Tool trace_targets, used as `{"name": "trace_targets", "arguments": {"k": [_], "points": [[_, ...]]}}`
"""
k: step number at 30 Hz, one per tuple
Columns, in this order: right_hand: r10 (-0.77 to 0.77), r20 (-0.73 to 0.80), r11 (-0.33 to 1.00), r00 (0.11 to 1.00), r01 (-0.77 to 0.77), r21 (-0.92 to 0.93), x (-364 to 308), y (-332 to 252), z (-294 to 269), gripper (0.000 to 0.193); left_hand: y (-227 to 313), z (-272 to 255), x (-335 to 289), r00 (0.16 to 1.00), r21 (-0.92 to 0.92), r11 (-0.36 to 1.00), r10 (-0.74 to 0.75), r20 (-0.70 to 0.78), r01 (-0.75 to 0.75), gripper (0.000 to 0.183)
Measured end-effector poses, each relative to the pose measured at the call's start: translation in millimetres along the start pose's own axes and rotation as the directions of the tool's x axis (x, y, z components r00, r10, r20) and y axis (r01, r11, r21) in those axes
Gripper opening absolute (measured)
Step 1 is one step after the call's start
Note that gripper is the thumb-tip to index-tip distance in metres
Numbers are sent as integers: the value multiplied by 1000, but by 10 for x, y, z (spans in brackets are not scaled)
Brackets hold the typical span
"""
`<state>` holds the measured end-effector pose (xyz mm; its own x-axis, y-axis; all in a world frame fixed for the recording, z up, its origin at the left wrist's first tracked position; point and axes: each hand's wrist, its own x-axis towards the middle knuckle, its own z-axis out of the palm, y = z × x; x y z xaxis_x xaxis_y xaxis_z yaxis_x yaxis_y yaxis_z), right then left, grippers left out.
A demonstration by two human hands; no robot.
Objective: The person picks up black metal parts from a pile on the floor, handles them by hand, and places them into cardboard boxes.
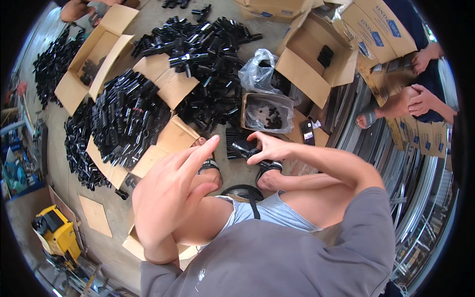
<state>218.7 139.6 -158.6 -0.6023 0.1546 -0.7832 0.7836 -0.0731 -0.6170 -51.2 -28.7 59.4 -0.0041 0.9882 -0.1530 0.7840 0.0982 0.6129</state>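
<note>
My left hand [173,190] is raised close to the camera with its fingers stretched out and nothing in it. Lower down, between my feet, my right hand [267,147] curves its thumb and fingers around a glossy black tubular piece [242,147]. A row of thin dark pieces [232,134] lies just beyond it; their kind is hard to make out. Past that stands a small carton [244,113] lined with clear plastic, with small black parts [273,119] inside. To the left, an opened carton holds a large heap of black tubular pieces [128,114].
More black pieces [213,44] are piled on the floor ahead. Open cartons stand at the far left [81,69] and right [302,74]. A phone-like black object [308,132] lies on cardboard. Long metal bars [354,133] run along the right, near another person's hands [423,100].
</note>
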Motion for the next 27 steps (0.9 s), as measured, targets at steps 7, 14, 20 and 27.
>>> {"name": "trace_targets", "arguments": {"k": [7,14,20,27], "points": [[-591,40,280,806,251,-927,785,414,495,81,-145,-1,-333,1000,-55,998,7,29,-5,80],[-666,-1,146,746,129,-981,961,611,672,52,-209,56,-388,1000,-49,999,6,15,-5,80],[-761,-66,96,646,12,-995,927,760,736,45,-149,65,-290,998,-81,996,-36,58,41,82],[-743,-76,66,665,-40,-997,845,805,711,57,-72,61,-175,994,-70,997,-33,100,40,82]]}}
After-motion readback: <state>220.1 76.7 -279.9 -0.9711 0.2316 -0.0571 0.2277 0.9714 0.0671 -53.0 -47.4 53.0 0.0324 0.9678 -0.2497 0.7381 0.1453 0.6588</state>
